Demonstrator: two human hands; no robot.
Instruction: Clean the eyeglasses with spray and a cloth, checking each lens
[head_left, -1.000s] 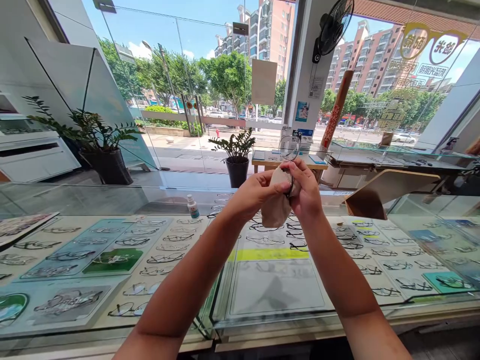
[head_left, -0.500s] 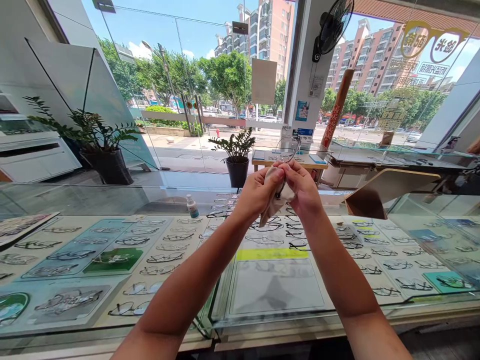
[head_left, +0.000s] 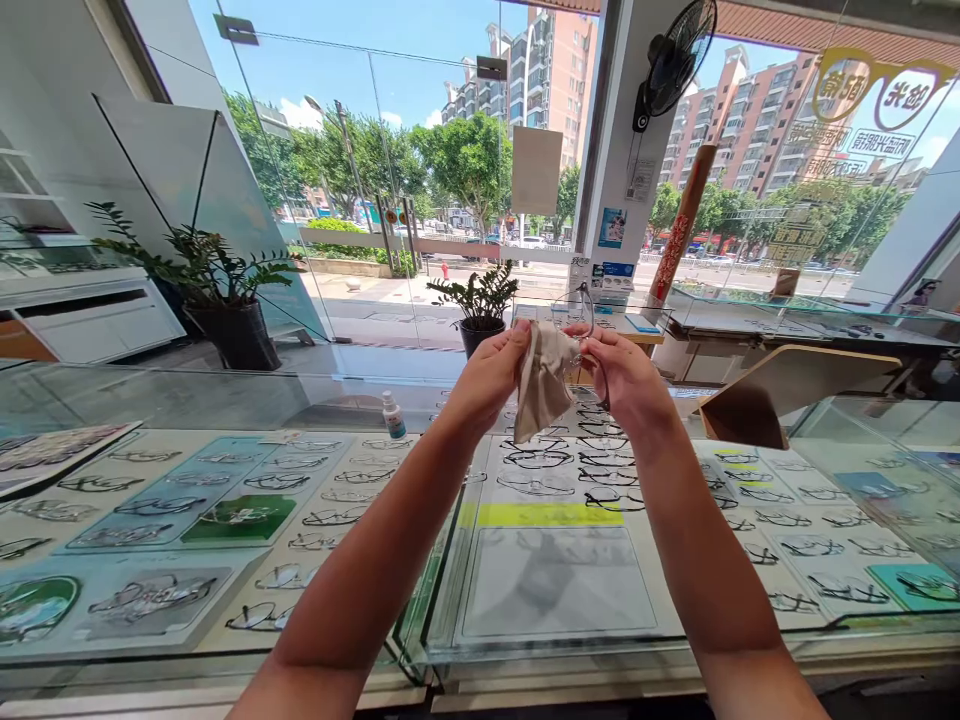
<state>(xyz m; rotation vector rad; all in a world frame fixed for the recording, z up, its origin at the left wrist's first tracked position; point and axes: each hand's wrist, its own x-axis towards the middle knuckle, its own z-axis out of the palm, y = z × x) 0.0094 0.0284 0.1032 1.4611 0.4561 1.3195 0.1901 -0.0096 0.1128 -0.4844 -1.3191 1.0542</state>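
Note:
Both hands are raised over the glass display counter. My left hand pinches a beige cleaning cloth that hangs down in folds. Closed around the frame of a pair of eyeglasses is my right hand. One temple of the glasses arcs above the fingers and the other hangs below, by the palm. The cloth reaches across to the glasses; their lenses are mostly hidden by it and by the fingers.
A small white spray bottle stands on the glass counter to the left. Rows of eyeglasses lie inside the case. A wooden board leans at the right, and a potted plant stands beyond the counter.
The hands have drawn apart from their close grip. The cloth now hangs more spread out from my left hand, and the glasses show more at my right. The view has shifted slightly left.

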